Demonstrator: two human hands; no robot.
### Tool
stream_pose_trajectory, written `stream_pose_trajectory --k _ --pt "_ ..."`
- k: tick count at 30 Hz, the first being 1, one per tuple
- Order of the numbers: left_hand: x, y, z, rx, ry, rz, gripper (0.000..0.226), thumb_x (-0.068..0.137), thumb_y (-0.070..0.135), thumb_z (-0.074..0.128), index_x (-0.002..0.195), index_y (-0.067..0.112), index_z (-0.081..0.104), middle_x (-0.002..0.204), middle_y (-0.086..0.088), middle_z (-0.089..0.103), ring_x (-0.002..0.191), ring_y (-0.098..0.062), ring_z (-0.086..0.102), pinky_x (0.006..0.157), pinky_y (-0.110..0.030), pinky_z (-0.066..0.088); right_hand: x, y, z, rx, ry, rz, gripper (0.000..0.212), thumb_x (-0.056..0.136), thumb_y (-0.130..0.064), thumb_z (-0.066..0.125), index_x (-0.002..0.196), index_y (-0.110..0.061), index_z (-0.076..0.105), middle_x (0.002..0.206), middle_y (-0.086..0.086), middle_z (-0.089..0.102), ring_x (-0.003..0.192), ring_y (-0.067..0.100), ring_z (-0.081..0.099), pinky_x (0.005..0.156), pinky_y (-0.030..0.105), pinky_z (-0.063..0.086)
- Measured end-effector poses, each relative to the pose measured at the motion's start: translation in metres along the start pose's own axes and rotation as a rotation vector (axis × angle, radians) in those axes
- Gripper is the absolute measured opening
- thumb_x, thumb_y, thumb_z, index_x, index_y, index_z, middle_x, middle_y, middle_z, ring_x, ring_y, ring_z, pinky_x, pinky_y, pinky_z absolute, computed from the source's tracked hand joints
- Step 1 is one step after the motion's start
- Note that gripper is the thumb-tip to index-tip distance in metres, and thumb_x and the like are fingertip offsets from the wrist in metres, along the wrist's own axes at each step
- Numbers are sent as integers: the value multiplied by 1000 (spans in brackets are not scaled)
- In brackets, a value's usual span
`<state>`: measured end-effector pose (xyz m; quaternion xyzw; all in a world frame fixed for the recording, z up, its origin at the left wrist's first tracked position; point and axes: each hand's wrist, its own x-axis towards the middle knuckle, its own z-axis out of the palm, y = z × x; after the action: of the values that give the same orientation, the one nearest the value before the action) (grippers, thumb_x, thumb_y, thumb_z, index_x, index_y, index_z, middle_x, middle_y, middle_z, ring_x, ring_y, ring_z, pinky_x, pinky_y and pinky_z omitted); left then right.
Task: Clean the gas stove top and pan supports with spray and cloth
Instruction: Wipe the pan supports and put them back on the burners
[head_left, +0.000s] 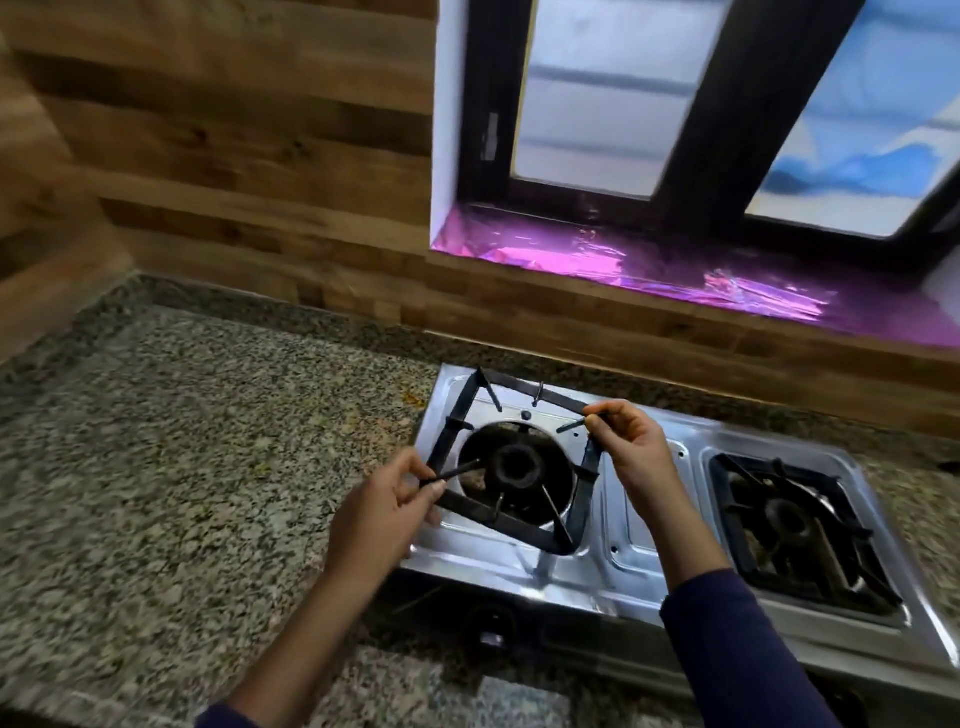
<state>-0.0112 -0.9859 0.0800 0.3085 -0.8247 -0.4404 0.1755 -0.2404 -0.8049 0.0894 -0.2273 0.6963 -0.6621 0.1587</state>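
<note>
A steel two-burner gas stove (618, 561) sits on a speckled granite counter. A black square pan support (524, 535) hangs tilted above the left burner (517, 465), lifted off the stove top. My left hand (384, 514) pinches one of its prongs at the near left. My right hand (631, 447) grips a prong at the far right corner. The second pan support (800, 525) lies in place over the right burner. No spray bottle or cloth is in view.
The granite counter (208, 441) stretches to the left of the stove, with small crumbs near the stove's far left corner. A wood-panelled wall runs behind. A window with a shiny purple sill (649, 270) sits above the stove.
</note>
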Motion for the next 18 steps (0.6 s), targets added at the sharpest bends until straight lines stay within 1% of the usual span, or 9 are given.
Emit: stream_pose_trajectory --k 1,3,5,8,10,12,13,15,18 --pt "-3 1 4 102 58 42 23 89 43 62 78 26 52 54 8 63 41 -10 52 41 -26 38 5 2 -1 -26 -26 10 15 92 3 62 91 -11 67 83 -1 66 74 1 62 71 16 49" --pt "0 6 16 186 145 104 31 88 46 62 69 25 50 46 6 49 41 -6 45 40 -25 29 17 9 -3 -102 -94 31 15 91 3 63 90 -12 66 85 -2 67 77 2 63 75 19 49" --pt "5 13 23 237 153 155 29 89 46 62 70 27 52 45 6 44 41 -6 42 39 -25 25 24 12 0 -135 -137 52 14 92 3 62 90 -10 65 83 -4 66 77 0 63 75 18 49" --pt "21 12 26 300 160 158 19 90 45 61 78 30 59 50 9 49 40 -3 42 38 -21 22 41 18 -3 -107 -134 57 15 92 5 60 89 -8 63 83 0 66 75 -2 64 72 15 49" --pt "27 6 23 319 144 100 10 87 45 66 86 36 63 68 14 59 47 2 46 39 -18 27 54 19 -10 -106 -188 59 11 92 4 60 90 -7 64 84 3 67 75 1 63 71 16 49" --pt "29 -2 23 343 85 62 19 81 48 71 98 41 66 91 19 59 62 7 51 43 -18 35 63 20 -19 -102 -252 85 10 92 2 61 91 -7 65 85 4 68 76 3 63 72 16 49" --pt "29 -4 24 346 63 51 25 79 48 73 102 42 67 95 20 57 65 9 50 46 -18 37 65 21 -22 -102 -274 101 10 93 1 61 91 -8 65 86 4 68 77 4 63 72 16 49" --pt "31 -4 27 361 54 37 25 77 46 76 101 39 70 89 21 57 65 11 48 47 -17 36 69 26 -26 -108 -301 128 8 92 -1 62 93 -9 66 88 4 69 78 5 64 73 15 49" --pt "33 -2 30 412 69 72 14 76 42 78 88 37 74 79 20 60 61 2 51 47 -19 37 70 32 -27 -115 -316 154 6 93 -2 62 96 -6 65 89 4 68 77 3 63 72 15 49"
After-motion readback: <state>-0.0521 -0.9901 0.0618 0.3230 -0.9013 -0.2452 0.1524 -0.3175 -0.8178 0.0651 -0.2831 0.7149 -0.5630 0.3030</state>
